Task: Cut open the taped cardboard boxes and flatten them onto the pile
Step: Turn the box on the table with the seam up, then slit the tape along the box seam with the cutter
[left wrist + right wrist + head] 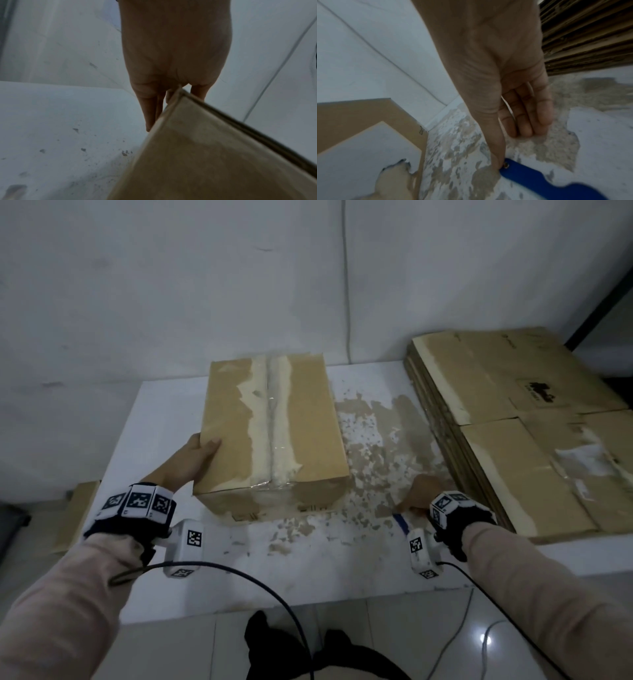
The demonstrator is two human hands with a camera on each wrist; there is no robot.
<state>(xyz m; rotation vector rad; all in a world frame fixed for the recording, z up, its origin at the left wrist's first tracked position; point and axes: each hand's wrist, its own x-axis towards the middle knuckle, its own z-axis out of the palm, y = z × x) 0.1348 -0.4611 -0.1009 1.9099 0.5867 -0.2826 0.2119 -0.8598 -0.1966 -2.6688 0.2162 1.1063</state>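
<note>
Slippage is my first worry on the left: my left hand (196,455) only lies against the side of the taped brown cardboard box (274,433), fingers straight and thumb on its top edge, so the box could skate across the scuffed white tabletop (164,419) once a blade drags the tape. Further right, my right hand (423,493) hangs loosely open, fingertip just touching the blue-handled cutter (544,180) — a careless grab could find the blade end. Beyond, the pile of flattened brown cardboard (507,419) sits near the edge — a sheet could slide off.
</note>
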